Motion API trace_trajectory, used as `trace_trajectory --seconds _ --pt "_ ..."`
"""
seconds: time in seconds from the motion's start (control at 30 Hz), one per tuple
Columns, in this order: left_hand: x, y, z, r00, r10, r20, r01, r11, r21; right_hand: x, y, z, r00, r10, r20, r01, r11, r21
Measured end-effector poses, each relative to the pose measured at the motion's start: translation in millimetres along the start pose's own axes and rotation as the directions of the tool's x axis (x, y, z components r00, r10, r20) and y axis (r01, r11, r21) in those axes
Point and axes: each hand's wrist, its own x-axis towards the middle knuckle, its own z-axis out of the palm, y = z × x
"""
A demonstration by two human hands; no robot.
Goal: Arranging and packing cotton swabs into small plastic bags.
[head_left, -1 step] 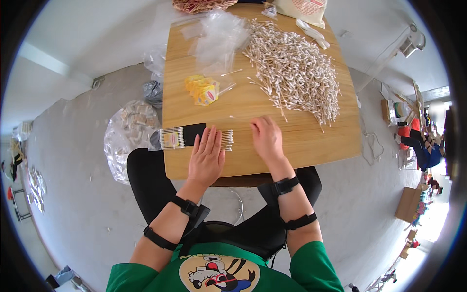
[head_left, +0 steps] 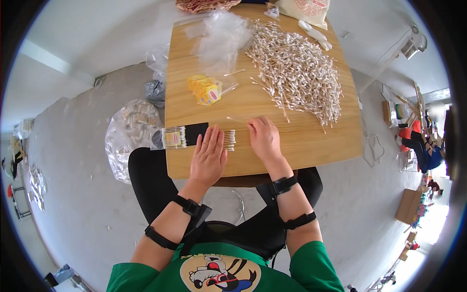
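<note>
My left hand [head_left: 209, 155] lies flat on the wooden table, fingers stretched out together over a row of cotton swabs [head_left: 229, 140] whose ends show to its right. Left of the fingers is a flat black piece [head_left: 196, 133], partly covered by the hand. Beyond it, at the table's left edge, lies a neat row of swabs with a yellow card on it [head_left: 173, 138]. My right hand [head_left: 265, 140] is closed in a pinch on a single cotton swab [head_left: 235, 119], which points out to the left above the row.
A large heap of loose cotton swabs [head_left: 299, 68] covers the table's far right. Clear plastic bags [head_left: 221, 36] and yellow cards [head_left: 206, 91] lie at the far left. Beside the table, a clear sack [head_left: 131, 138] of packets stands on the floor. A cloth bag [head_left: 306, 9] sits at the back.
The single swab at my right hand shows more of its length now. The right hand has shifted slightly; my left hand stays flat on the row.
</note>
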Motion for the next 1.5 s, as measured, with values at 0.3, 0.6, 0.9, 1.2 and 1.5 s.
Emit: trace_trajectory --seconds 0.3,0.6,0.9,1.2,1.5 --pt "-3 0 -2 0.999 -0.010 -0.035 0.010 1.000 -0.003 8 -25 22 0.968 -0.192 0.164 0.187 0.981 0.046" --pt "-4 -3 2 1.000 -0.029 0.000 0.029 1.000 0.001 -19 -36 9 0.964 -0.220 0.149 0.234 0.969 -0.082" --pt "-7 -10 6 1.000 0.013 -0.006 -0.013 1.000 0.003 -54 -55 23 0.948 -0.132 0.290 0.219 0.931 -0.292" --pt "-6 -8 5 0.998 -0.008 0.068 0.007 1.000 0.019 -58 -55 35 0.949 -0.071 0.308 0.169 0.938 -0.303" --pt "-5 -5 6 0.999 -0.012 0.041 0.010 0.999 0.046 -53 -59 25 0.991 -0.039 0.126 0.049 0.996 -0.076"
